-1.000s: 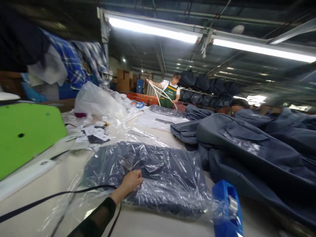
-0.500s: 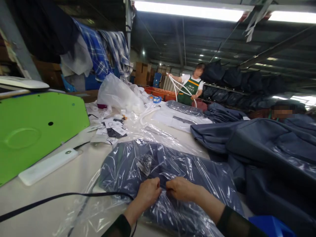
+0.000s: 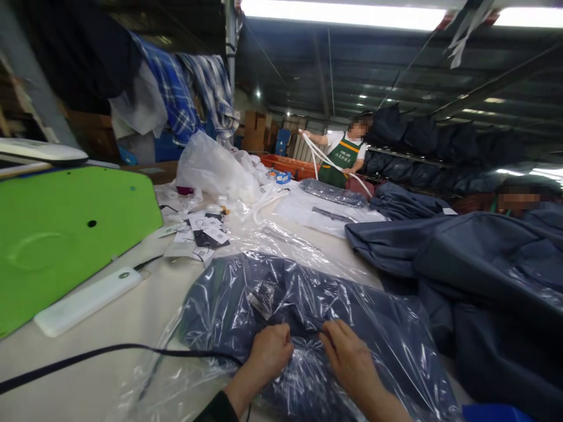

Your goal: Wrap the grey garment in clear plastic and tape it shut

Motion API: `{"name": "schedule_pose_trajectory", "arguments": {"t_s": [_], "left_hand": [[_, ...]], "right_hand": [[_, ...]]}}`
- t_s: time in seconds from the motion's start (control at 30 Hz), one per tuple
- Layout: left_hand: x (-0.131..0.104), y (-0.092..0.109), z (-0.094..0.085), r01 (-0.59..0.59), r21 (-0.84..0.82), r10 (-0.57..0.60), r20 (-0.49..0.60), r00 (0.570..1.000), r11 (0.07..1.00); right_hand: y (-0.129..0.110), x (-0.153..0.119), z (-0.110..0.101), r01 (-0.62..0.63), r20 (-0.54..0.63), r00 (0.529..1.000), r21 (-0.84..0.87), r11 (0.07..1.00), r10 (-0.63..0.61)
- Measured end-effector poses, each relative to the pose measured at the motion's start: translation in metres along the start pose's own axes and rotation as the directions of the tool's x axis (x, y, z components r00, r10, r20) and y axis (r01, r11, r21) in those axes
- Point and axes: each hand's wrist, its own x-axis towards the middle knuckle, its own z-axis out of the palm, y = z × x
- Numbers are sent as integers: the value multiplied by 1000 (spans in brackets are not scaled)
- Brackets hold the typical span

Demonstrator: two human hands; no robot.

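Observation:
A folded navy garment in a clear plastic bag (image 3: 308,305) lies on the pale table (image 3: 132,316) right in front of me. My left hand (image 3: 269,354) rests on the bag's near part with its fingers curled, pinching the plastic. My right hand (image 3: 349,357) lies flat on the bag just to the right, fingers pointing up and left toward the left hand. A thin black strap (image 3: 109,355) runs across the table to my left wrist.
A green machine cover (image 3: 65,234) and a white bar (image 3: 85,301) sit at left. Paper tags (image 3: 197,237) and a white plastic bag (image 3: 215,170) lie farther back. Loose navy garments (image 3: 475,269) pile up at right. A person in a green apron (image 3: 343,158) handles white strips at the far end.
My right hand came in and joined the left on the bag; it has now slid slightly right and flattened. The blue object at lower right has nearly left the view.

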Motion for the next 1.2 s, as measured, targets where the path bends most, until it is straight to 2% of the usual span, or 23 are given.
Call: {"name": "schedule_pose_trajectory", "arguments": {"t_s": [0.03,0.07,0.1,0.13,0.2,0.3,0.37,0.47,0.57,0.63,0.73,0.8,0.87,0.97,1.03,1.1,1.2], "left_hand": [[0,0,0,-4,-1,4,-2,1000,1000],[0,1,-1,-11,-1,11,-2,1000,1000],[-1,2,-2,-20,1,20,-3,1000,1000],[-4,2,-4,-33,6,33,-5,999,999],[-16,3,-9,-73,31,74,-31,997,997],[-47,-1,-18,-134,119,146,-104,984,984],[-71,-12,-25,-133,191,163,-148,975,972],[-103,-47,-37,-70,287,136,-219,966,956],[-127,-93,-44,-14,425,146,-279,949,905],[-138,-119,-45,8,513,155,-274,949,858],[-145,-146,-41,36,558,123,-245,962,829],[-146,-156,-38,2,542,175,-275,945,840],[-145,-163,-37,-60,519,261,-324,909,853],[-148,-168,-47,-74,498,283,-359,889,864],[-151,-167,-59,-37,481,239,-366,899,876],[-154,-165,-72,29,456,163,-377,912,890],[-154,-163,-84,196,394,-28,-395,918,898]], "right_hand": [[-6,-12,13,133,-197,971,-28,991,-136],[-11,-23,26,243,-341,902,-108,964,-265],[-17,-32,39,312,-423,829,-193,930,-366],[-21,-37,50,338,-466,774,-269,902,-429],[-27,-41,66,329,-484,732,-365,871,-480],[-27,-39,74,317,-471,720,-430,845,-510],[-23,-39,75,330,-440,726,-451,829,-529],[-17,-42,80,355,-370,780,-405,843,-506],[-14,-45,91,348,-304,859,-242,906,-411],[-14,-45,98,313,-277,900,-124,942,-336],[-15,-44,103,277,-250,927,-42,960,-278],[-13,-44,103,282,-249,925,-51,958,-286],[-11,-44,102,323,-266,904,-83,943,-333],[-8,-43,97,391,-363,820,-208,897,-442],[-7,-41,92,400,-410,751,-342,850,-518],[-7,-40,86,409,-404,693,-462,787,-598],[-9,-39,76,430,-382,635,-548,718,-672]]}}
